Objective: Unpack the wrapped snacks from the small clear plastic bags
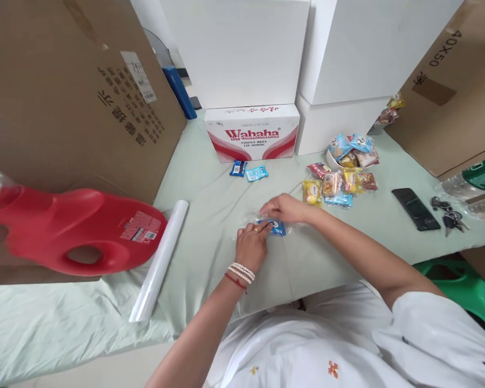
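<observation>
My left hand (251,243), with white beads and a red string at the wrist, presses its fingers onto a small blue snack packet (277,228) lying on the cloth. Thin clear plastic (293,228) spreads around and under that packet. Just beyond it is my right hand (285,208), its bent fingers reaching left over the plastic's far edge. Those fingers are slightly blurred, and I cannot tell whether they grip the plastic. Farther back lie a dark blue packet (238,168) and a light blue packet (257,173), side by side.
A Wahaha carton (253,133) stands at the back. Several snack packets (332,184) lie before a filled white bowl (332,160). At right are a phone (416,209), keys (452,220) and bottles (475,180). A white roll (159,261) and red jug (117,229) occupy the left.
</observation>
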{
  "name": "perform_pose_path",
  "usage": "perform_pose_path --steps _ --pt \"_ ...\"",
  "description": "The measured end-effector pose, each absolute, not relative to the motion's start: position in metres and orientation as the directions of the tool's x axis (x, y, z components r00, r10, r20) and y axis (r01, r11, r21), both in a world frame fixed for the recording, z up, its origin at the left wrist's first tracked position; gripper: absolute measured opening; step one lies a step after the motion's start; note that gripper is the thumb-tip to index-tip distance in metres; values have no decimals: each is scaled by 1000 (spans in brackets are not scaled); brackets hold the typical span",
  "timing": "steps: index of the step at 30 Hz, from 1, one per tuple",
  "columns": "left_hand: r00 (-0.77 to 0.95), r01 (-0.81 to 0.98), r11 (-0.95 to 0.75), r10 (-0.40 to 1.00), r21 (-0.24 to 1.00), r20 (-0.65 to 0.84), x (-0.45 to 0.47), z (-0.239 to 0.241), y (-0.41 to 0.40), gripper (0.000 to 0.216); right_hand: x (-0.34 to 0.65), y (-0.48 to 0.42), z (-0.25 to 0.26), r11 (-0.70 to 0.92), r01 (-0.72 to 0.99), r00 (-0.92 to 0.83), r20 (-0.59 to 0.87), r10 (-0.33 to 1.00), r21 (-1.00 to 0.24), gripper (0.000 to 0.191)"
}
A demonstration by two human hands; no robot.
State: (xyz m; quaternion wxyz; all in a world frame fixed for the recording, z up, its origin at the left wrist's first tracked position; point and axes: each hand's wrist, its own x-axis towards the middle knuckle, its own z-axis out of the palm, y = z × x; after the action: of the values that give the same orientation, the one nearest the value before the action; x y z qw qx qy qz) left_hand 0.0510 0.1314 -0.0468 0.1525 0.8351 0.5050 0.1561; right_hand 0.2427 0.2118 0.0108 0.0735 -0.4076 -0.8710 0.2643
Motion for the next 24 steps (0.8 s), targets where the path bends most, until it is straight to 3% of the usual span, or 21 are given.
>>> perform_pose_path --steps 5,8,10,12,14,17,18,20,22,24 --pt "448 638 -391 889 663 93 29 -58 141 49 250 156 -15 681 709 -703 -126 699 -183 51" --pt "399 469 -295 912 832 98 14 -68 142 36 247 143 -31 716 690 -723 -68 687 -109 56" --pt "250 412 -169 966 895 68 8 -71 142 28 245 140 -35 730 677 -735 -34 678 -92 53" --pt "41 414 -65 998 908 53 5 -71 145 29 244 140 -37 737 671 -740 -15 672 -75 50" --pt "-124 469 -51 985 882 123 6 -67 150 43 244 140 -38 740 669 -742 -5 671 -72 47" --pt "-40 555 -200 963 808 266 10 -62 161 71 245 138 -39 739 668 -742 7 671 -86 45" --pt "55 558 -249 963 791 264 11 -61 165 69 245 137 -40 742 665 -744 12 668 -89 44" --pt "201 557 -272 961 785 190 11 -63 170 43 246 133 -42 752 653 -754 27 657 -89 44" --pt "195 562 -220 972 797 131 6 -67 170 20 247 129 -45 767 636 -767 39 641 -87 45" --pt "115 538 -185 983 822 146 -3 -69 166 14 248 123 -48 773 628 -773 44 633 -92 45"
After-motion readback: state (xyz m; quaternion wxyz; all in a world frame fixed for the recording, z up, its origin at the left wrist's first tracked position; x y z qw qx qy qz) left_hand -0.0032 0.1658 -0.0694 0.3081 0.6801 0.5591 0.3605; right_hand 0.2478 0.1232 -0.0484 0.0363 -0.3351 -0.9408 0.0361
